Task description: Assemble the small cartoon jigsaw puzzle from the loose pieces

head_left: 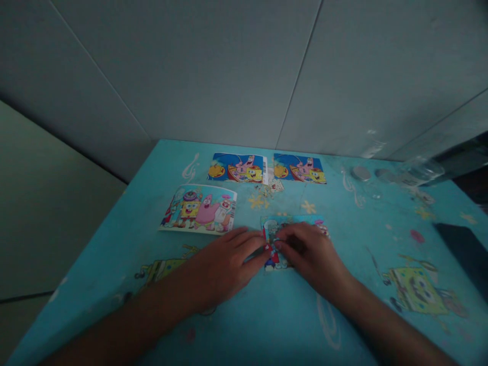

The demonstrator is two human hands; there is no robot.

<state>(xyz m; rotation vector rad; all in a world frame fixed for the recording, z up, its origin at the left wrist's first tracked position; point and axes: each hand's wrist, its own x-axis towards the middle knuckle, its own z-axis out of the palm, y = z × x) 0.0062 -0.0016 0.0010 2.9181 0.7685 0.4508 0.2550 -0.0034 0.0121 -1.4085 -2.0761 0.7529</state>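
Observation:
A colourful cartoon picture (282, 262) lies flat in front of me, partly covered by my hands. My left hand (229, 262) rests at its left edge, fingertips together near a small red and blue patch. From the right, my right hand (310, 254) reaches over the picture, thumb and forefinger pinched at that same patch; whatever sits between them is too small to make out. Left of the hands is a card (204, 209) showing a row of cartoon figures.
Two blue cartoon cards, one left (238, 168) and one right (299, 168), lie near the wall with small loose pieces (275, 186) between them. A clear jar (417, 173), a round lid (360, 173) and a dark flat object (463, 251) are at the right of the patterned tablecloth (274, 325).

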